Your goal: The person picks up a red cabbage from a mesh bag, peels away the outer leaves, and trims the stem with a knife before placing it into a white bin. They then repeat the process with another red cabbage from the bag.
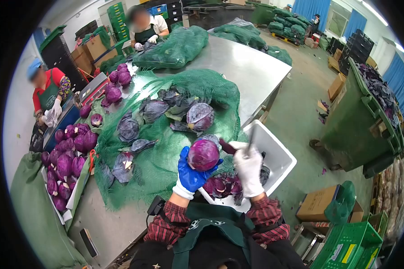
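Observation:
My left hand (191, 174), in a blue glove over a white one, cradles a purple cabbage (204, 154) from below. White-gloved, my right hand (248, 168) is closed on the handle of a knife (252, 134), whose upright blade is blurred. A dark purple leaf (227, 147) sticks out between that hand and the cabbage. Below both hands stands a white bin (280, 166) with trimmed leaves (224, 186) inside. On the green mesh (166, 157) ahead lie untrimmed cabbages with dull outer leaves, one of them a cabbage (200, 117) beyond my left hand.
Peeled cabbages (65, 163) fill a container at the left. Full mesh sacks (173, 47) lie on the steel table (247, 67). Two co-workers (49, 92) (146, 29) stand across the table. A green wheeled bin (352, 121) of leaves and a green crate (352, 244) stand at right.

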Motion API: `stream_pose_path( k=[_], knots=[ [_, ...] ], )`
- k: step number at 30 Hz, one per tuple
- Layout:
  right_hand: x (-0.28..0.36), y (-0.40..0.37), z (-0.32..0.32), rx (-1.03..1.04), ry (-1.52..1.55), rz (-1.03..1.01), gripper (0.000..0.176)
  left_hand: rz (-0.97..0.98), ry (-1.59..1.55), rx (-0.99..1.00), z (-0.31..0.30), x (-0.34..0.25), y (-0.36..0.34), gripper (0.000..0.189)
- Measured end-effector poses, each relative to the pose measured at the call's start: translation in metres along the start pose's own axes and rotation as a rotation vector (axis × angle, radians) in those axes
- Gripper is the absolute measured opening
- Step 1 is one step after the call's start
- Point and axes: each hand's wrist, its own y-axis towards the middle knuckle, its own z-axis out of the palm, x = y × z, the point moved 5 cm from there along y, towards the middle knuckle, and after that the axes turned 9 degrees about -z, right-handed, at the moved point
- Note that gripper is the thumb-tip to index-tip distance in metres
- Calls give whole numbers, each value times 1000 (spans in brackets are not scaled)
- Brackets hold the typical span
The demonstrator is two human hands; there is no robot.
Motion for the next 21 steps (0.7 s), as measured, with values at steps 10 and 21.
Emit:
stream_pose_path(
  k=[10,21],
  knots=[
    [-80,2,-18,195,-47,387,34,140,-434,181,-22,-94,-75,78],
    [-132,-22,-11,340,-100,532,21,1138,116,-359,-152,-432,-292,46]
  ],
)
